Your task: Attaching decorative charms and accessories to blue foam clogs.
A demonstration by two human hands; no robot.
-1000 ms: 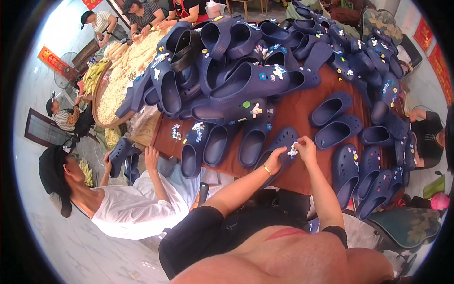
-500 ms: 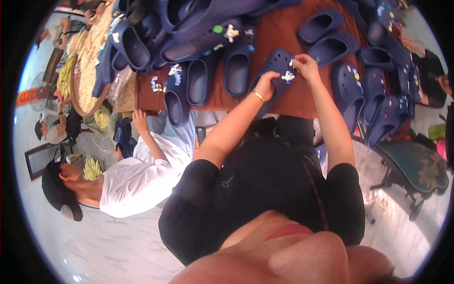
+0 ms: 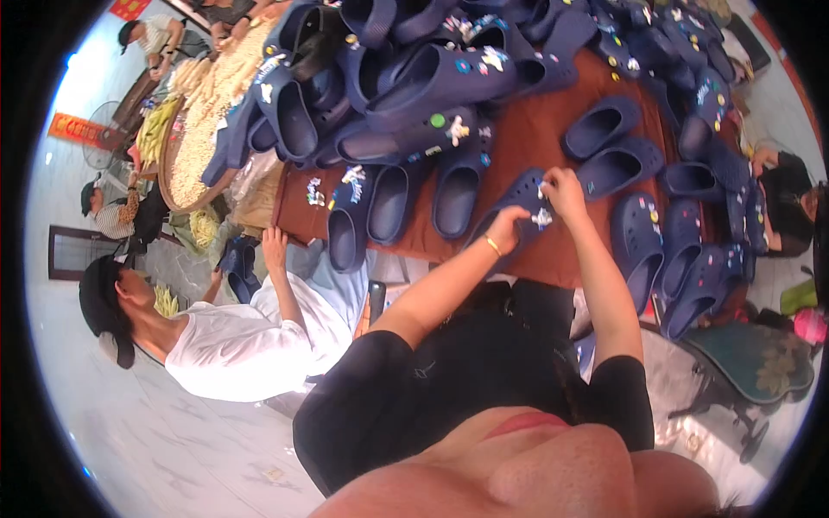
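Note:
A navy clog [image 3: 515, 192] with holes in its upper lies at the table's front edge. My left hand [image 3: 508, 230], with a gold bracelet at the wrist, is closed on the clog's upper, beside a white figure charm [image 3: 541, 217]. My right hand [image 3: 564, 193] pinches a small white-and-blue shoe charm [image 3: 542, 187] against the clog's front, its fingertips hiding part of it. Two plain navy clogs [image 3: 600, 127] lie just beyond my right hand. To the left stand more clogs [image 3: 393, 203], and a few loose charms [image 3: 315, 192] rest on the brown tabletop [image 3: 544, 112].
Navy clogs with charms [image 3: 440, 86] are heaped along the table's far side, and others [image 3: 639, 242] line its right. At left sits a co-worker in a white shirt [image 3: 246, 345], one hand on the table edge. A round tray [image 3: 177, 203] holds pale pieces. A chair [image 3: 751, 363] stands at right.
The view has tilted up, so the table and clogs sit lower in the picture and more of the far heap shows. Both hands keep nearly the same place on the clog.

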